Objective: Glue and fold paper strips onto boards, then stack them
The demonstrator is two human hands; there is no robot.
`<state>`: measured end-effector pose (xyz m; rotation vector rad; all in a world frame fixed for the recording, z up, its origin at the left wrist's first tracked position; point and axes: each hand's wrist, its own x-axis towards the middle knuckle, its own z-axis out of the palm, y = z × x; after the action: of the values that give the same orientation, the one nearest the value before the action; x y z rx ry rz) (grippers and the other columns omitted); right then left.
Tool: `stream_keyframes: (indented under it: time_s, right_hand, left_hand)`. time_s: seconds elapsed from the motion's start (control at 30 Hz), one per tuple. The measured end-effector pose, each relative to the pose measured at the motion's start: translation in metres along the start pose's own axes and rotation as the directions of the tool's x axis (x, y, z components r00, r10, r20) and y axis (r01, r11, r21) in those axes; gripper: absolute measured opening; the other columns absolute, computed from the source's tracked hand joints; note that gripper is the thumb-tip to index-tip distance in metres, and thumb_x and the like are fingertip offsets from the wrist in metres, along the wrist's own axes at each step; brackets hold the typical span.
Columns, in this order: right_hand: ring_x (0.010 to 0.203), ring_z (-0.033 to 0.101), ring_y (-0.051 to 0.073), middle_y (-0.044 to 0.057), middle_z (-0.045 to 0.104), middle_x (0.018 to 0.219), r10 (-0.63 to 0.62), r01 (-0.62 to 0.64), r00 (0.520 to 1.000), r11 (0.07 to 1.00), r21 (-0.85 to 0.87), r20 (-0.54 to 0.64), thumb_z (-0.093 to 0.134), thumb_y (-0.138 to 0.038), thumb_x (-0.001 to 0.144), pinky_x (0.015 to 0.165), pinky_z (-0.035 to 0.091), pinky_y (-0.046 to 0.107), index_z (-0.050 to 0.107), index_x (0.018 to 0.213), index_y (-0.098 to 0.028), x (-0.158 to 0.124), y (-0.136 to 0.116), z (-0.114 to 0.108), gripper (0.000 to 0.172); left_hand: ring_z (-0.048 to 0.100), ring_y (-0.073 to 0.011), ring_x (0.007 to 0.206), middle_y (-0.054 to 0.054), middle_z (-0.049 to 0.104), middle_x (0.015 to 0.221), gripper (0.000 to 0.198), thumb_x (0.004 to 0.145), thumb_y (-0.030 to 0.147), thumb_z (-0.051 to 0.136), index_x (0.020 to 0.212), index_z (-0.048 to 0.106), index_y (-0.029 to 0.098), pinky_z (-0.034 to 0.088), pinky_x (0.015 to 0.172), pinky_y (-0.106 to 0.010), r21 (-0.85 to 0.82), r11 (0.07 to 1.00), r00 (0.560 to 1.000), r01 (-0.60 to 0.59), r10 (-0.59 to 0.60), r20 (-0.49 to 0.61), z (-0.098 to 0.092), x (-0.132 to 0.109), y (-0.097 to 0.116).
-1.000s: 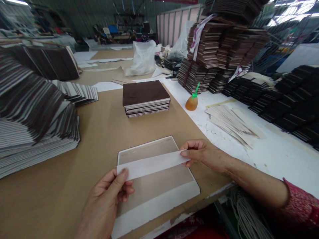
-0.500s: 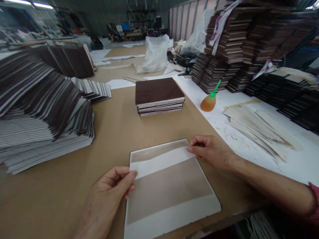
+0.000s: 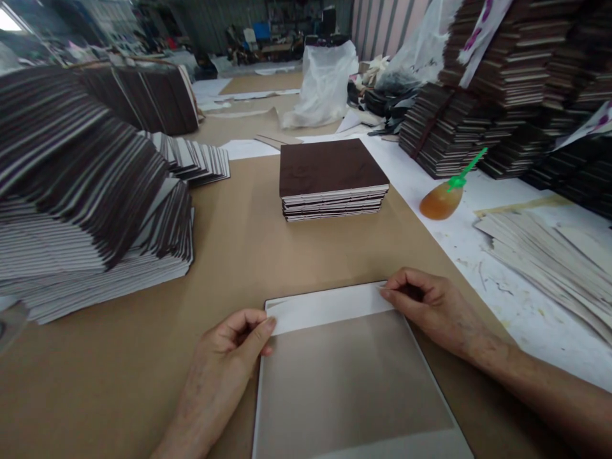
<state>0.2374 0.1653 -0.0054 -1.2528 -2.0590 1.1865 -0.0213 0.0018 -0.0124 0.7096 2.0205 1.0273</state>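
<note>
A white paper strip (image 3: 329, 310) stretches between my two hands along the far edge of a flat panel (image 3: 354, 382). The panel has a grey-beige middle, a pale border and a second white band at its near end. My left hand (image 3: 229, 357) pinches the strip's left end between thumb and fingers. At the other end, my right hand (image 3: 430, 306) pinches it near the panel's far right corner. Beyond the panel sits a short stack of dark brown panels (image 3: 332, 167) with white edges.
Leaning piles of brown and white panels (image 3: 95, 185) fill the left side. At the right are an orange bottle with a green nozzle (image 3: 442, 199), loose pale strips (image 3: 540, 261) and tall brown stacks (image 3: 516, 64). A clear plastic bag (image 3: 325, 83) stands farther back.
Both hands have moved the white strip away from me, up to the panel's far edge, and it now lies straighter along it. The view has shifted a little.
</note>
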Motion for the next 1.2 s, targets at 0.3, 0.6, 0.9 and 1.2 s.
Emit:
stream_keyframes:
  time_s: [0.3,0.6,0.9,1.2]
  right_hand:
    - [0.066,0.054,0.013,-0.004,0.062,0.070,-0.020,0.020,1.000,1.000,0.000,0.006,0.063,-0.035,0.085,0.062,0.040,0.025,0.063,0.073,-0.022,0.004,-0.003,0.000,0.018]
    - [0.058,0.052,0.012,-0.004,0.058,0.066,-0.038,0.032,0.998,0.994,-0.105,-0.059,0.063,-0.033,0.084,0.051,0.040,0.023,0.059,0.080,-0.023,0.003,0.005,0.010,0.011]
    - [0.055,0.055,0.011,-0.006,0.059,0.068,-0.105,0.085,0.989,0.980,-0.179,-0.108,0.065,-0.031,0.083,0.049,0.042,0.022,0.057,0.093,-0.025,0.005,0.007,0.014,0.014]
    - [0.054,0.054,0.012,-0.004,0.060,0.070,-0.128,0.105,0.987,0.971,-0.214,-0.095,0.066,-0.028,0.083,0.046,0.040,0.024,0.057,0.094,-0.024,0.005,0.006,0.013,0.015]
  left_hand:
    - [0.051,-0.0140,0.060,0.003,0.056,0.063,0.040,0.070,0.063,0.065,0.074,0.066,0.023,0.040,0.057,-0.025,0.075,0.997,1.000,-0.004,0.006,-0.019,0.002,0.002,0.004]
    - [0.052,-0.0122,0.064,0.004,0.059,0.071,0.036,0.075,0.059,0.065,0.086,0.059,0.025,0.042,0.056,-0.023,0.023,1.000,1.000,-0.001,0.002,-0.022,0.005,0.003,-0.006]
    - [0.054,-0.0118,0.055,0.008,0.058,0.067,0.045,0.076,0.057,0.065,0.102,0.045,0.026,0.043,0.049,-0.023,0.038,0.999,0.996,-0.026,0.029,-0.082,0.011,0.006,-0.006]
    - [0.058,-0.0141,0.056,0.005,0.059,0.069,0.048,0.073,0.061,0.066,0.100,0.048,0.025,0.047,0.048,-0.025,0.112,0.992,0.993,-0.052,0.064,-0.103,0.010,0.006,-0.010]
